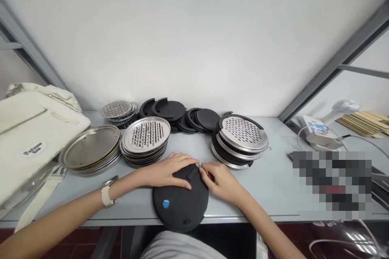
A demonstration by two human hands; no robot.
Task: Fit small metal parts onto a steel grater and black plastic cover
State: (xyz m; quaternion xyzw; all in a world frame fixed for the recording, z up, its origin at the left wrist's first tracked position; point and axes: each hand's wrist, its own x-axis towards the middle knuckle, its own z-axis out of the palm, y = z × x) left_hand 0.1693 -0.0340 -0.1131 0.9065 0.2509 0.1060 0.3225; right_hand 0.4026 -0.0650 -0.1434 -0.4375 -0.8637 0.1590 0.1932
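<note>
A round black plastic disc with a blue sticker lies at the table's front edge, partly overhanging it. My left hand rests flat on the disc's upper part, thumb apart from the stretched fingers. Its fingertips reach a small metal piece at the far edge, beside a raised rectangular tab. My right hand is closed in a pinch at this metal piece, whose exact shape is mostly hidden by the fingers.
A stack of grater plates and plain metal discs stand left. Black holders and smaller grater plates lie behind. Assembled graters are piled right. A white bag fills the left; a white device stands right.
</note>
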